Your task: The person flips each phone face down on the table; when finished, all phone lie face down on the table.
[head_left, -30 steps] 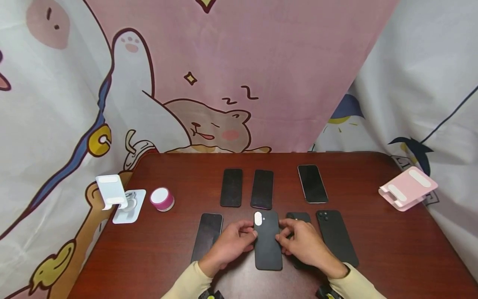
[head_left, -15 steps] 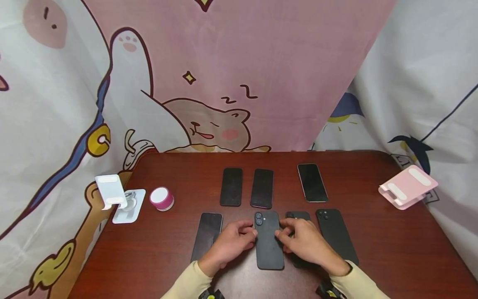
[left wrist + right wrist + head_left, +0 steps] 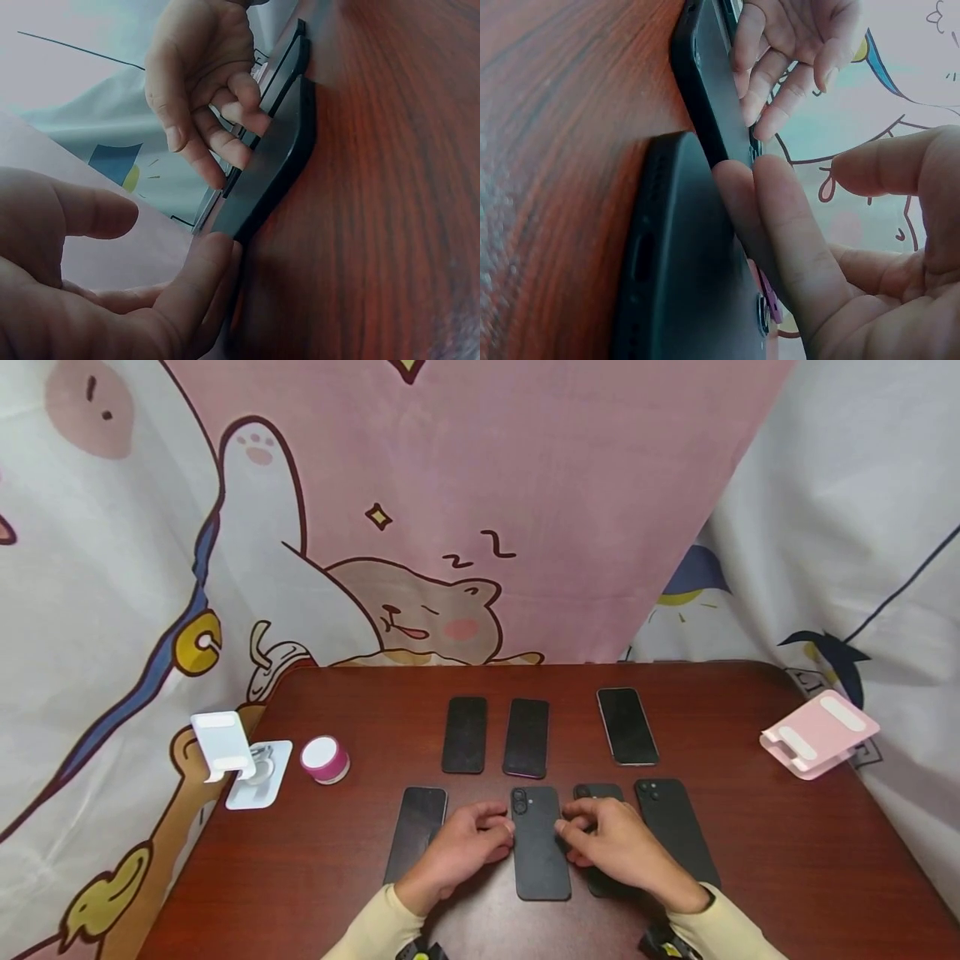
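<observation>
At left, a phone lying glass up (image 3: 411, 827) is partly covered by the left hand (image 3: 468, 842). That hand is relaxed and grips nothing, its fingers slightly bent, with fingertips at the left edge of a dark grey phone (image 3: 542, 852). The dark grey phone lies flat between both hands, back up, its camera at the upper left corner. The right hand (image 3: 615, 839) is likewise loose and clasps nothing, fingertips at the right edge; whether they press there I cannot tell. Beneath it lies a black phone (image 3: 598, 792), and just right of that a larger dark phone (image 3: 681, 835), back up.

The table (image 3: 795, 835) is reddish-brown wood. From left it bears a white stand (image 3: 225, 745), a pink jar with a white lid (image 3: 327, 762), then, farther back, three dark-screened phones (image 3: 527, 739), and a pink stand (image 3: 825, 735) by the right edge. Behind hangs a printed cloth (image 3: 600, 502): a gold bell at left, a sleeping bear mid-way, white folds at right.
</observation>
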A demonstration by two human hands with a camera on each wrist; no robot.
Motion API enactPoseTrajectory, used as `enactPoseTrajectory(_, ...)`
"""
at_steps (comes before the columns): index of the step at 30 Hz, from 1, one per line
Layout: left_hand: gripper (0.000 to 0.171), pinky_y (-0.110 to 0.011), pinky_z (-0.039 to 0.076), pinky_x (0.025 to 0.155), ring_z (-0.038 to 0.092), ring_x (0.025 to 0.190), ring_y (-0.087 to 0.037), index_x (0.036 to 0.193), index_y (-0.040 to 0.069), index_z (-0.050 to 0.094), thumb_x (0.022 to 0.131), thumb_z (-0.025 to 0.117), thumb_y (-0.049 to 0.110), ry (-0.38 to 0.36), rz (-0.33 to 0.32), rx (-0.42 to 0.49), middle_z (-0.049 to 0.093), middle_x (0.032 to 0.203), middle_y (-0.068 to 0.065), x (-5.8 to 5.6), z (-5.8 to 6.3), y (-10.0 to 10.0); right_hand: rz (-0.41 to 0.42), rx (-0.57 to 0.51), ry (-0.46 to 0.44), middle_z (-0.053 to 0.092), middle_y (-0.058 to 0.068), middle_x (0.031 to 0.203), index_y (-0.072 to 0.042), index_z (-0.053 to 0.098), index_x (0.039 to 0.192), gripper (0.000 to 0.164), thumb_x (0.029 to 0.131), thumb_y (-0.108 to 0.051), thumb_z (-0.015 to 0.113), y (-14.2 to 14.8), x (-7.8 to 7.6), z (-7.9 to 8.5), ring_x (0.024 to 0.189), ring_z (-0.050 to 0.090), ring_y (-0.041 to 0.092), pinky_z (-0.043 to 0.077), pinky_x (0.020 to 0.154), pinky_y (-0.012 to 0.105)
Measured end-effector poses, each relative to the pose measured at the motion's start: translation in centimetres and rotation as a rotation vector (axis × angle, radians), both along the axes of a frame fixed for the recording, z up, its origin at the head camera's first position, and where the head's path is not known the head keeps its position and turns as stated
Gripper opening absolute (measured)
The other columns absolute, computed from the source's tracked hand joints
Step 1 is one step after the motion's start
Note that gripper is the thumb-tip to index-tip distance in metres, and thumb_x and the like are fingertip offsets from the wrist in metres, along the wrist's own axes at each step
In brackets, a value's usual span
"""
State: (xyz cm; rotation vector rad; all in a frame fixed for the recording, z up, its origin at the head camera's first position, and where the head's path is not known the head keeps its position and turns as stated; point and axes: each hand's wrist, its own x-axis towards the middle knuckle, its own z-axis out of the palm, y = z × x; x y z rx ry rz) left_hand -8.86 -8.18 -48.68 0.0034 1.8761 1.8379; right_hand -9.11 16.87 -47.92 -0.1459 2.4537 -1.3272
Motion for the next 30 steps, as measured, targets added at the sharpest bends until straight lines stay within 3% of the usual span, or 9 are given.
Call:
enactPoseTrajectory(7, 0.054, -0.046, 0.063, 0.095, 0.071, 0.112, -0.032, 0.148, -0.014, 0.048, 0.104, 0.063, 0.013, -0.010, -0.007, 0.003, 0.067, 0.131, -0.026, 0.1, 0.1, -0.7, -0.005, 0.040, 0.054, 0.078, -0.003, 0.085, 0.002, 0.071, 0.128, 0.040, 0.100, -0.027, 0.074, -0.4, -0.1, 0.4, 0.064, 0.072, 0.012, 0.056, 0.058, 0.025)
enactPoseTrajectory(16, 0.049, -0.040, 0.064, 0.092, 0.072, 0.110, -0.028, 0.143, -0.009, 0.054, 0.105, 0.065, 0.018, 0.032, 0.044, 0.027, 0.069, 0.127, -0.026, 0.0, 0.5, -3.1, 0.018, 0.029, 0.114, 0.073, -0.004, 0.080, -0.003, 0.073, 0.125, 0.034, 0.101, -0.027, 0.073, -2.5, -1.0, 1.0, 0.058, 0.064, 0.010, 0.052, 0.051, 0.026)
enactPoseTrajectory(25, 0.042, -0.045, 0.064, 0.091, 0.066, 0.109, -0.026, 0.140, -0.008, 0.059, 0.105, 0.064, 0.015, 0.103, 0.172, -0.093, 0.068, 0.125, -0.025, 0.2, 1.2, -6.7, 0.118, -0.023, 0.209, 0.070, -0.007, 0.082, -0.003, 0.075, 0.122, 0.032, 0.101, -0.026, 0.072, -5.8, -2.5, 0.8, 0.064, 0.063, 0.006, 0.049, 0.052, 0.023)
enactPoseTrajectory(30, 0.037, -0.045, 0.064, 0.084, 0.067, 0.106, -0.027, 0.137, -0.002, 0.065, 0.105, 0.066, 0.018, 0.113, 0.273, -0.203, 0.070, 0.121, -0.020, 0.5, 1.2, -9.0, 0.161, -0.098, 0.179, 0.076, 0.000, 0.094, 0.000, 0.072, 0.127, 0.036, 0.101, -0.025, 0.070, -8.5, -2.7, 0.2, 0.063, 0.068, 0.012, 0.054, 0.055, 0.024)
